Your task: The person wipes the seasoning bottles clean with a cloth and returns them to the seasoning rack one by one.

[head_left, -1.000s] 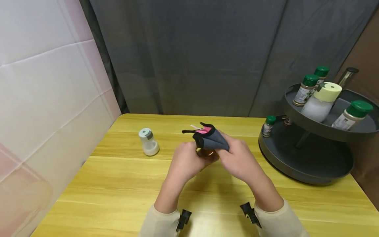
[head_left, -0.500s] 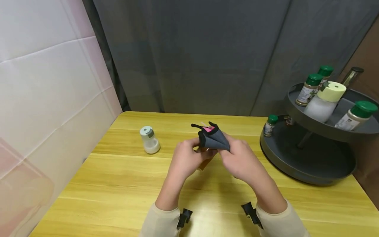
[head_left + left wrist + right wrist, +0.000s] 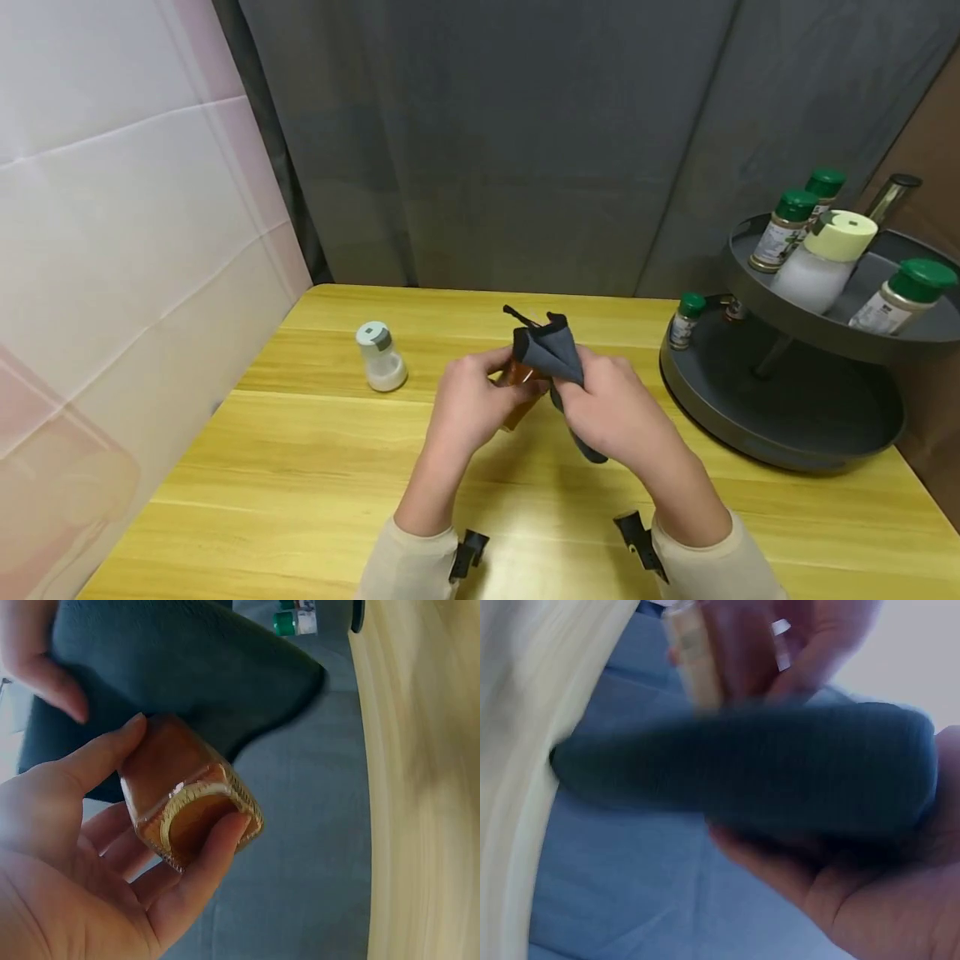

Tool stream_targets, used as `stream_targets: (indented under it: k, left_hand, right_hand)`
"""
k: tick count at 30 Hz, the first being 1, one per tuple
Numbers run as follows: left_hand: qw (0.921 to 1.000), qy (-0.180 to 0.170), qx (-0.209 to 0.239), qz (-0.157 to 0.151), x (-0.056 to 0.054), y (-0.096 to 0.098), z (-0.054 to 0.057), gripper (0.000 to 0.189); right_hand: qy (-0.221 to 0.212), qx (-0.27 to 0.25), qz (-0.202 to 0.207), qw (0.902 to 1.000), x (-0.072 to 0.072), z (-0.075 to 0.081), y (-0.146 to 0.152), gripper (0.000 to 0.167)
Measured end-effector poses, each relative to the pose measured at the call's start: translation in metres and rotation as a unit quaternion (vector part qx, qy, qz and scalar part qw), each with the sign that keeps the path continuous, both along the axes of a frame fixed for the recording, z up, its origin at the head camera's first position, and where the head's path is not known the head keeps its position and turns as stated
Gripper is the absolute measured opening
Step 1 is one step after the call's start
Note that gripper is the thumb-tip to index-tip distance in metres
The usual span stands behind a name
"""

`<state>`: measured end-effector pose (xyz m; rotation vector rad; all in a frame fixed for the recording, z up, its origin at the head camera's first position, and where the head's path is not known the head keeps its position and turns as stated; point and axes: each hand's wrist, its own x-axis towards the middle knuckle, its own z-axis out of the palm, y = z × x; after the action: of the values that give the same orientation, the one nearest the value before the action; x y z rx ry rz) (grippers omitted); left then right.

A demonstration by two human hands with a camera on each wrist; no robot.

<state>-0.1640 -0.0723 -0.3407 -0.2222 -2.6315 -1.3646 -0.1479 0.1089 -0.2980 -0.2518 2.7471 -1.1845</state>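
Note:
In the head view both hands meet above the middle of the wooden table. My left hand (image 3: 474,400) grips a brown, square-sided glass bottle (image 3: 169,761) between thumb and fingers. Its base, with a ridged ring, faces the left wrist camera, and the thumb lies across that base. A dark grey cloth (image 3: 553,350) with black edging is bunched in my right hand (image 3: 611,404), against the bottle's far end. One flap of it hangs beneath the right hand. The cloth hides the bottle's other end. In the right wrist view the cloth is blurred.
A shaker with a pale lid (image 3: 382,367) and white contents stands on the table at the left. To the right, a two-tier dark round rack (image 3: 780,437) carries several green-capped spice jars (image 3: 783,229) and a yellow-lidded shaker (image 3: 825,258). A grey curtain (image 3: 480,150) hangs behind.
The cloth has shifted right and turned, so its pink inside no longer shows and a flap now hangs below the right hand. More of the brown bottle is exposed.

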Motion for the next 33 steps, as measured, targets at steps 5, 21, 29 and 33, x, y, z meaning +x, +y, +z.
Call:
stream_targets:
  k: [5,21,29,33]
  left_hand:
    - [0.9993,0.028,-0.016,-0.020,-0.002,0.005,-0.002,0.014]
    - [0.9995,0.003,0.007,-0.031,-0.006,0.007,-0.007,0.019]
    - [0.9990,-0.029,0.028,-0.018,-0.005,0.005,-0.004,0.024]
    - [0.9998,-0.011,0.015,-0.010,-0.006,0.005,-0.004,0.027]
  right_hand:
    - [0.051,0.013,0.020,0.9984,0.003,0.005,-0.006,0.057]
    - [0.018,0.010,0.045,0.9988,-0.002,0.008,0.004,0.059]
    - [0.005,0.005,0.014,0.9999,-0.010,0.002,0.006,0.032]
    - [-0.001,0.030,0.023,0.9993,0.004,0.007,0.005,0.043]
